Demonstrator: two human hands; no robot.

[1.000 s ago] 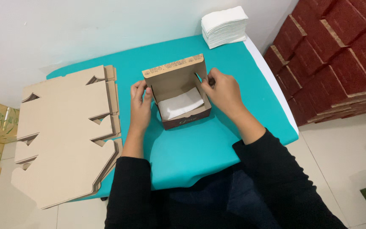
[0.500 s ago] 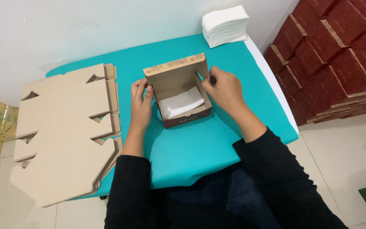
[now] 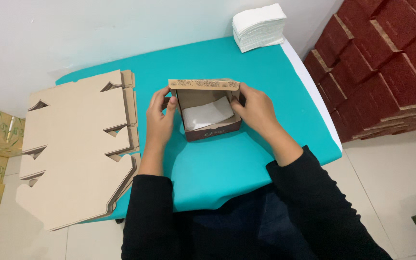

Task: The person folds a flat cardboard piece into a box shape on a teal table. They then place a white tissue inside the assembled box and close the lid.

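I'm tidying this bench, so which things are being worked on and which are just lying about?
In hand:
- left hand
- right hand
- small open cardboard box
- white paper sheet inside it

Lying about:
- flat cardboard blanks
- white paper stack
- dark red boxes

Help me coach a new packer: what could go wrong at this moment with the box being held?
The white paper sheet lies loose and tilted inside the small cardboard box; it may get pinched or creased under the raised lid flap. The left hand and right hand press the box's sides, so uneven pressure might skew them.
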